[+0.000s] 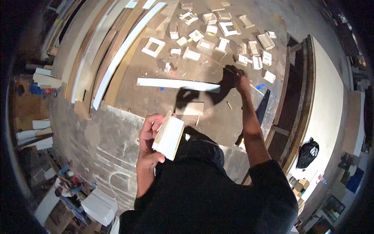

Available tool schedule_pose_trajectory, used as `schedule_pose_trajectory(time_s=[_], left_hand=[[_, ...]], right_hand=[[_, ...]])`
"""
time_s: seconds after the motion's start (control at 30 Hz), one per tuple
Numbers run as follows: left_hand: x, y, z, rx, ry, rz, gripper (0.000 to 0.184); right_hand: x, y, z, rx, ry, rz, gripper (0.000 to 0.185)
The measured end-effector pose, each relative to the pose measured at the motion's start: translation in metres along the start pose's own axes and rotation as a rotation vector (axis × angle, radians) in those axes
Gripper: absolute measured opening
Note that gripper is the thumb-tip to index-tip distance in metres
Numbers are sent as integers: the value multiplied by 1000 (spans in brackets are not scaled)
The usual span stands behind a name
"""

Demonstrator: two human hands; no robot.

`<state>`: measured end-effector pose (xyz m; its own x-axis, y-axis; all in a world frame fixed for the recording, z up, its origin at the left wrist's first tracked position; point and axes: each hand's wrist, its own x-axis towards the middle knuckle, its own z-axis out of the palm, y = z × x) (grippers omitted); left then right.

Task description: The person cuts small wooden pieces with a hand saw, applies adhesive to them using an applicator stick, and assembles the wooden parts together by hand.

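Observation:
My left hand (151,134) is closed around a small white-faced wooden block (170,136), apparently made of stacked board pieces, tilted in front of my body. Stretched forward over the brown work surface, my right hand (241,80) is partly in dark shadow, and its fingers do not show clearly. Close by lie a small pale wooden piece (269,76) and a blue object (260,86). A long white strip (177,84) lies left of that hand. Below the strip rests a flat light wooden board (190,108).
Several small wooden frames and boxes, including a square frame (153,47), are scattered across the far side. Long planks (117,58) lie at the left. At the right, a black bag (307,154) sits on a white panel (325,105). Another person (64,185) is at lower left.

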<state>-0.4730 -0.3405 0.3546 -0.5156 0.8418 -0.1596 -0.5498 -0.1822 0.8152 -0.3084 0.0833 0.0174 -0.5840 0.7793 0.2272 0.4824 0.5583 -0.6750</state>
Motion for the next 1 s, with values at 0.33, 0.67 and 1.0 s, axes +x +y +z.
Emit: schedule_pose_trajectory(time_s=[0.33,0.67,1.0], left_hand=[[23,5,3,-18,41,22,114],[71,13,10,-57,5,115,110],[96,51,-3,-77,-170,239,112]], right_hand=[[-6,-22,-17,-424,-109,36,25],[-62,-237,-176,284,79,6,4],[-98,-326,-235,81,133,-207,18]])
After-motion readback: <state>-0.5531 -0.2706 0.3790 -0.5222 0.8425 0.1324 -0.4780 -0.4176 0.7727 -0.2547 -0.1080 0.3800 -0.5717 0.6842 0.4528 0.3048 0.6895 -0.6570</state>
